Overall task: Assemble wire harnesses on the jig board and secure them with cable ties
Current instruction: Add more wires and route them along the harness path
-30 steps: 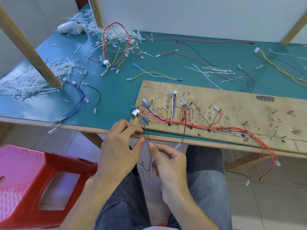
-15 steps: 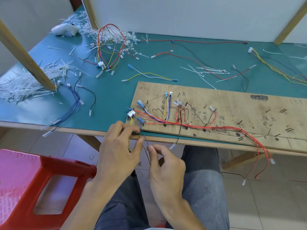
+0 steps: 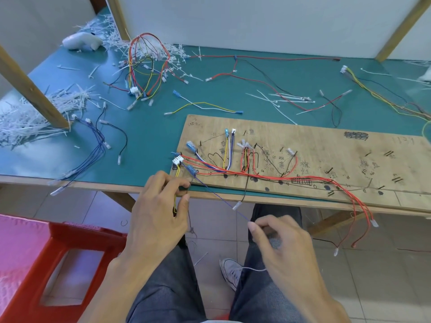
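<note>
The wooden jig board (image 3: 326,145) lies on the green table, with red, yellow, white and blue harness wires (image 3: 268,177) routed between its pegs. A white connector (image 3: 177,160) sits at the board's left corner. My left hand (image 3: 158,213) is below that corner at the table edge, pinching the yellow wires (image 3: 175,201) that hang from the connector. My right hand (image 3: 279,245) is lower and to the right, over my lap, pinching a thin blue wire (image 3: 217,194) pulled taut from the connector. Red wire ends (image 3: 363,220) dangle off the board's front edge.
Heaps of white cable ties (image 3: 35,113) lie at the far left around a wooden post (image 3: 32,89). Loose wire bundles (image 3: 144,66) and single wires are scattered over the green mat (image 3: 144,136). A red plastic stool (image 3: 46,264) stands at my left knee.
My right hand has slid down and to the right along the blue wire, drawing it straight. My left hand stays at the table edge on the yellow wires.
</note>
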